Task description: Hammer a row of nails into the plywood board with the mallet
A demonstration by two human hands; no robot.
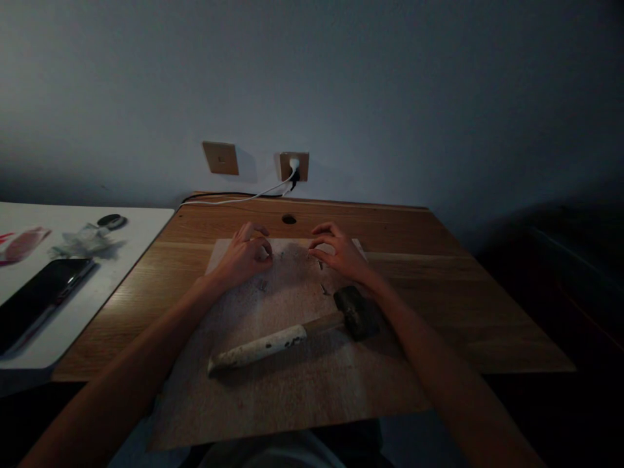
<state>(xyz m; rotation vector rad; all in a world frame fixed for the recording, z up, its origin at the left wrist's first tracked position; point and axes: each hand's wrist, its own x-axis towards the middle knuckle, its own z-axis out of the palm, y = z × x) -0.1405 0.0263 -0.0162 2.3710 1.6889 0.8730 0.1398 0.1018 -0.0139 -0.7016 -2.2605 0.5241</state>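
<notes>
My left hand (248, 250) is over the far left part of a thin wooden board (273, 403), its thumb and forefinger curled together in a pinch. Opposite it, my right hand (341, 253) also pinches with thumb and forefinger. Whatever either hand's fingertips hold is too small and dark to make out. Small metal pieces that look like nails or screws lie near the hands, one (324, 289) below my right hand and another (262, 285) below my left. A hammer (273, 344) with a dark block head and a worn, white-coated handle lies across the board, untouched.
The board rests on a wooden desk (468, 299) and overhangs its front edge. At the left, a white table (112, 279) bears a phone (39, 299), crumpled clear plastic (85, 242) and a small round dark object (112, 221). Cables run to a wall socket (303, 168).
</notes>
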